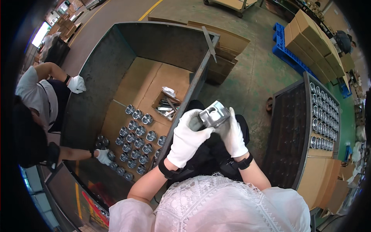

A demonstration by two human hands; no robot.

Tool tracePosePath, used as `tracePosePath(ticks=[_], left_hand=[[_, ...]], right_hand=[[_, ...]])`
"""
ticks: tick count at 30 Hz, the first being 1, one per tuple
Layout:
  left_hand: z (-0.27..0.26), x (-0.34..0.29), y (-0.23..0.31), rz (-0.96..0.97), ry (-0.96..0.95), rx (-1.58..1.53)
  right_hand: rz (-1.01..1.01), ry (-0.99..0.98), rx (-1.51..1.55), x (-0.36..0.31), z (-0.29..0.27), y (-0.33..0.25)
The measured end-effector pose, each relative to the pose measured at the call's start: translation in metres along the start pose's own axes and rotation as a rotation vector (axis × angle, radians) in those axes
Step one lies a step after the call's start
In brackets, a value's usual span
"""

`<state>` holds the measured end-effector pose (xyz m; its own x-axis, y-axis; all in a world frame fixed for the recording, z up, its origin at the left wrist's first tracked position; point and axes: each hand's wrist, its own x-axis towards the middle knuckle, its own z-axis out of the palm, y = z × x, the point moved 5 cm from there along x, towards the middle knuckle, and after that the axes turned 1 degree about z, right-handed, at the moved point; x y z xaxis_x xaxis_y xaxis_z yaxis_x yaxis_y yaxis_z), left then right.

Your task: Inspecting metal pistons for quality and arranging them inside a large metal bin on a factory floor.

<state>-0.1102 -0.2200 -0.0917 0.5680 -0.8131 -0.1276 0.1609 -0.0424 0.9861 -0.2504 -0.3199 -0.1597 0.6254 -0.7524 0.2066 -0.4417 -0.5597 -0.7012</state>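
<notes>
Metal piston (215,113) tilted, between the two gloved hands, above the lap. Left grip (187,137): curled on its left side, thumb low. Right grip (233,135): fingers along its right side. Similar pistons (138,142) in dark-walled bin (166,40), left.

Brown boxes (310,42) sit stacked on a blue pallet (285,54); a yellow line (150,10) crosses the floor (251,73).

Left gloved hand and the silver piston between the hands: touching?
Touching. Head view shows the left hand against the left side of the piston, no visible gap.
</notes>
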Motion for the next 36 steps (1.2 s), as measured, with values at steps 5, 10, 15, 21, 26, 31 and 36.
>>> tracePosePath(ticks=[5, 10, 15, 21, 26, 31, 36], left_hand=[[0.008, -0.006, 0.034, 0.510, 0.034, 0.433], [0.006, -0.004, 0.029, 0.525, 0.050, 0.456], [-0.001, 0.002, 0.022, 0.548, 0.095, 0.537], [-0.006, 0.009, 0.005, 0.568, 0.074, 0.559], [-0.003, 0.010, 0.000, 0.563, 0.062, 0.554], [0.001, 0.000, 0.015, 0.625, 0.078, 0.560], [0.000, -0.003, 0.011, 0.621, 0.121, 0.529]], right_hand=[[0.616, -0.243, 1.653, -0.009, 0.039, -0.016], [0.755, -0.326, 1.875, -0.008, 0.029, -0.035], [0.504, -0.383, 1.992, 0.007, 0.006, -0.055], [0.479, -0.185, 1.639, 0.007, 0.001, -0.048], [0.442, -0.073, 1.513, 0.005, -0.002, -0.051], [0.483, 0.053, 1.135, -0.001, 0.005, -0.036], [0.374, 0.092, 1.060, -0.003, 0.010, -0.044]])
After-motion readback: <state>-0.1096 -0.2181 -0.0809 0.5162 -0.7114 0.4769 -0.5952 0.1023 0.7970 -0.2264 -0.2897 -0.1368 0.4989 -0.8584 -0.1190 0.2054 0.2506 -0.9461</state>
